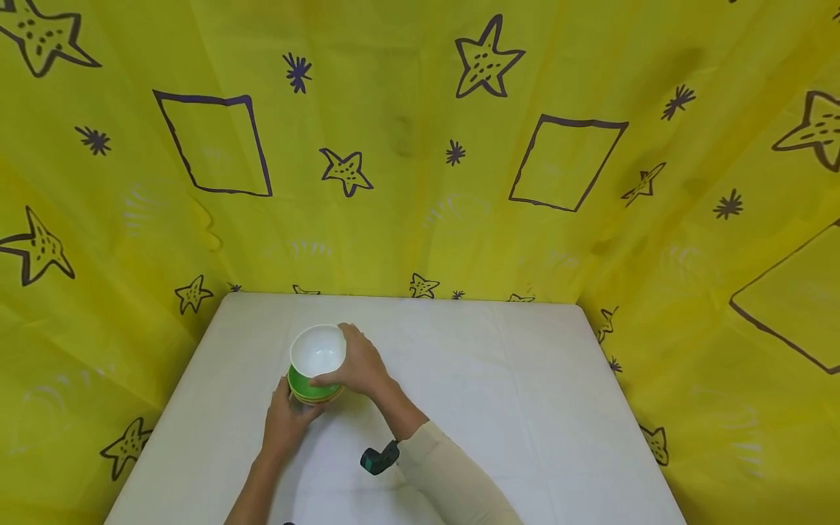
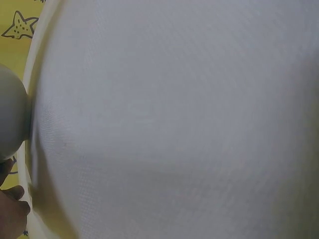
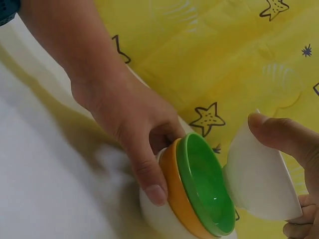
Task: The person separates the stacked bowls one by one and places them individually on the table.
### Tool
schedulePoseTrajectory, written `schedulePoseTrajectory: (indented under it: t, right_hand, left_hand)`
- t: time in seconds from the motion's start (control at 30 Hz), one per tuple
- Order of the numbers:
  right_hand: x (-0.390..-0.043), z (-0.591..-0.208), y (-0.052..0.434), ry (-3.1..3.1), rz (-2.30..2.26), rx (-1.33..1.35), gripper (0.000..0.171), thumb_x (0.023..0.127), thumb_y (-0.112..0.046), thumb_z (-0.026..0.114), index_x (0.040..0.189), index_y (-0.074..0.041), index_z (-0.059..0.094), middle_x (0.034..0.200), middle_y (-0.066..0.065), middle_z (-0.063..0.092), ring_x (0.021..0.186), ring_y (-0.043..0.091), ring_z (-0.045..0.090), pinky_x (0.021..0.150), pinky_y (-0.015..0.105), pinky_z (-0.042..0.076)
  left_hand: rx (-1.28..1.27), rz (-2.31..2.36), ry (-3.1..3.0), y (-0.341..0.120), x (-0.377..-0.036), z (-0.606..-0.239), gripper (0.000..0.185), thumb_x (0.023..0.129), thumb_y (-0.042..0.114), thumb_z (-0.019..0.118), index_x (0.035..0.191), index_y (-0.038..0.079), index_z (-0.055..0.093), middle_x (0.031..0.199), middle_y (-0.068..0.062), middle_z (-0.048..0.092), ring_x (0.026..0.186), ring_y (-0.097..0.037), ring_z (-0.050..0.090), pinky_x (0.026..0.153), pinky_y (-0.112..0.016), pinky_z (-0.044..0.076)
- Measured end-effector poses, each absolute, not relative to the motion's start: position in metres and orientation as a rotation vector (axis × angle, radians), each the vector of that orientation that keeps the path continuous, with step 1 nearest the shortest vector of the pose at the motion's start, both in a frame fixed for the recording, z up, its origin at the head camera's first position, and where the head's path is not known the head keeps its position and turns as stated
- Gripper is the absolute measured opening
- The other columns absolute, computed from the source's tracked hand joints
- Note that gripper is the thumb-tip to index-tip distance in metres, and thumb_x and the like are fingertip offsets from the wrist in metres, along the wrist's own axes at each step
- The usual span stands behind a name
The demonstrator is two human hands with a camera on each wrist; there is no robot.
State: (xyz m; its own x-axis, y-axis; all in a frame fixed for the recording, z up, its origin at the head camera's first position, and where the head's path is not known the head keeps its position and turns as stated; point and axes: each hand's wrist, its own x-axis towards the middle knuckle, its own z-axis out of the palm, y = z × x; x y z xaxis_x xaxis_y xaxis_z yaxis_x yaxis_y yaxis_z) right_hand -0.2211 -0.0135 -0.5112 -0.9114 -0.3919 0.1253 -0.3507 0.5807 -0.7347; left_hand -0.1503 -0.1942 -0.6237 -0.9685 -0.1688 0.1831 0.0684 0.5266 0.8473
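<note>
A white bowl (image 1: 319, 353) is held by its rim in my right hand (image 1: 361, 364), thumb on the near side. It is tilted over a stack, its base close to the green bowl (image 3: 208, 191); whether they touch is hard to tell. That green bowl sits inside an orange bowl (image 3: 175, 186), with a white outer bowl (image 3: 155, 216) beneath. My left hand (image 1: 286, 426) grips this stack from the side, its thumb lying against the outside. In the left wrist view, only a rounded white bowl side (image 2: 11, 113) and some fingertips (image 2: 16, 193) show at the left edge.
A white cloth-covered table (image 1: 499, 408) lies under the hands. Yellow curtains (image 1: 407, 219) with drawn stars and frames stand behind it and on both sides. A dark wrist camera (image 1: 379, 458) sits at the right wrist.
</note>
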Motion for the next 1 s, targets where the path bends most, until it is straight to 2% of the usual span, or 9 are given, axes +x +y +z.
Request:
schedulePoseTrajectory:
  t: [0.33,0.67,1.0]
  right_hand:
    - [-0.22,-0.514,-0.004,2.724,-1.37,-0.553,0.099,0.066,-0.041,0.101,0.146,-0.008,0.053,0.127,0.005,0.063,0.109,0.02,0.063,0.086,0.032,0.057]
    - [-0.218,-0.512,0.007,2.74,-1.456,-0.49,0.101,0.065,-0.038,0.101,0.146,-0.004,0.052,0.13,0.009,0.064,0.113,0.025,0.064,0.09,0.037,0.057]
    - [-0.219,-0.514,0.016,2.746,-1.51,-0.394,0.099,0.066,-0.038,0.101,0.146,-0.005,0.052,0.13,0.01,0.065,0.114,0.027,0.065,0.09,0.04,0.057]
  left_hand:
    - [0.106,-1.472,-2.555,-0.192,-0.148,-0.622,0.09,0.081,0.01,0.092,0.152,-0.008,0.039,0.15,-0.034,0.047,0.145,-0.052,0.037,0.118,-0.066,0.03]
    - [0.082,-1.442,-2.534,-0.193,-0.148,-0.621,0.092,0.079,0.012,0.093,0.151,-0.01,0.039,0.149,-0.036,0.047,0.142,-0.056,0.039,0.115,-0.07,0.032]
    - [0.118,-1.486,-2.569,-0.194,-0.149,-0.618,0.097,0.081,0.017,0.093,0.155,-0.009,0.036,0.153,-0.035,0.044,0.146,-0.053,0.035,0.118,-0.067,0.029]
